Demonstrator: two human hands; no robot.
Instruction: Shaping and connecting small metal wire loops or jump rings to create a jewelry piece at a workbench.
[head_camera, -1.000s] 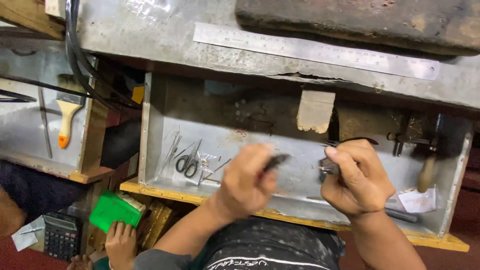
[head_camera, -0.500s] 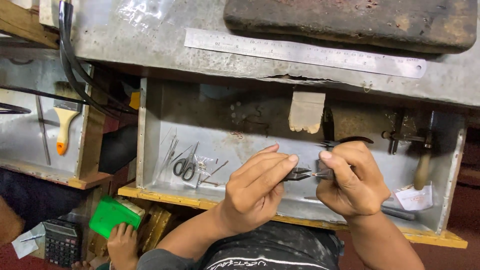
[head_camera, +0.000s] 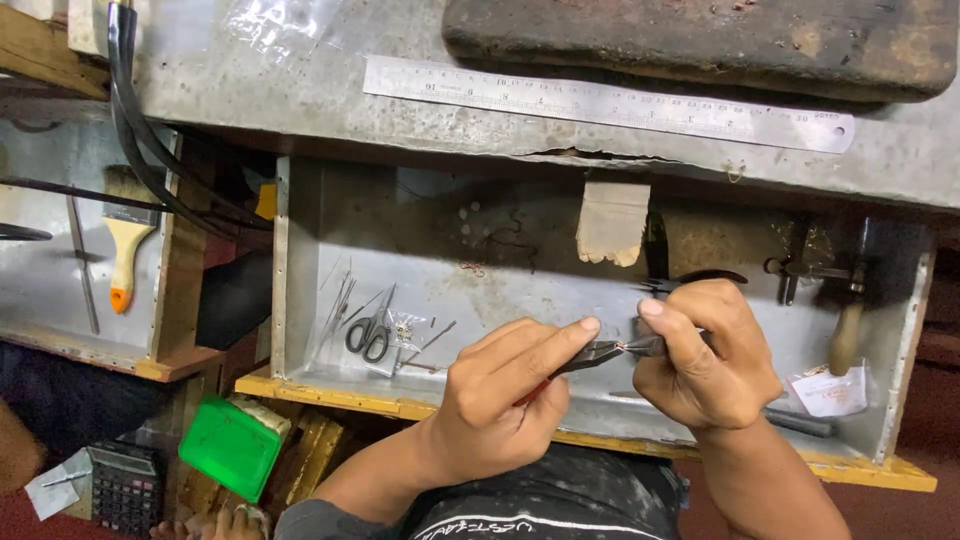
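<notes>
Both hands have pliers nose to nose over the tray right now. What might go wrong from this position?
The left hand and right hand each grip pliers whose tips meet on something tiny. If either grip slips, the piece likely falls into the metal tray among the scissors and thin rods, where it would be hard to find. The right thumb sits near the tips and could get pinched.

My counter is sheet-metal clad — a steel ruler and a dark slab lie on it. Below, the metal-lined drawer holds scissors, thin rods — and a hammer.
</notes>
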